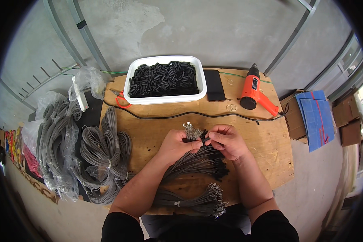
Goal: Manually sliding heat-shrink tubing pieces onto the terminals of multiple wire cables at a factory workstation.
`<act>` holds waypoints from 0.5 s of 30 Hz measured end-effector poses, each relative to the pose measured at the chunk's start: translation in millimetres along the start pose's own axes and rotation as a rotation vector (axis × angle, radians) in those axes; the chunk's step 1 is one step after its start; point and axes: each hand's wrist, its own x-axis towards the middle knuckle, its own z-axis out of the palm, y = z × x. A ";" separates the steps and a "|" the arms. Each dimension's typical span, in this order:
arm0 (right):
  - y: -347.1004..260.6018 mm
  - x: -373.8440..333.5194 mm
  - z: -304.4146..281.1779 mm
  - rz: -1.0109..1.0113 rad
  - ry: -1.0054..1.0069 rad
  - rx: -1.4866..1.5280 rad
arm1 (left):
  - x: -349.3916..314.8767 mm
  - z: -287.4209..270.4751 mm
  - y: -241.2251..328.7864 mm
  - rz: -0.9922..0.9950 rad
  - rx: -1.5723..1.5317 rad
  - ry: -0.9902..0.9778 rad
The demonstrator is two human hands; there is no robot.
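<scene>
My left hand [178, 145] is closed around a bunch of grey cables whose bare metal terminals [192, 131] stick up above the fingers. Close on its right, my right hand [228, 143] pinches a short black sleeve [207, 140] at the cable ends; the exact contact is too small to make out. Below both hands lies a fan of grey cables [187, 164], with black-covered ends [220, 168] pointing right. Nearer to me, another tied cable bundle [175, 198] ends in bare silvery terminals.
A white tub [165, 100] full of short black tubes stands at the back, beside a black phone [215, 85] and orange heat gun [254, 90]. Red-handled pliers [123, 100] lie left of a black cord [169, 117]. Coiled grey cables [105, 151] cover the left side.
</scene>
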 end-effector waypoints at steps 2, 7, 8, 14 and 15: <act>-0.5 -0.3 0.3 -0.004 0.002 -0.008 | 0.3 0.5 -0.4 0.006 -0.027 -0.006; 0.0 3.2 -1.0 -0.140 0.150 -0.006 | 2.1 -3.6 -5.1 0.015 0.207 0.048; -0.2 3.9 1.0 -0.170 0.212 -0.017 | 2.8 -4.0 -5.6 0.022 0.396 0.097; 4.8 2.6 5.6 -0.307 0.235 -0.322 | 4.6 -4.0 -11.1 0.093 0.366 0.115; 5.6 2.4 7.5 -0.307 0.237 -0.322 | 4.4 -3.2 -10.6 0.093 0.366 0.114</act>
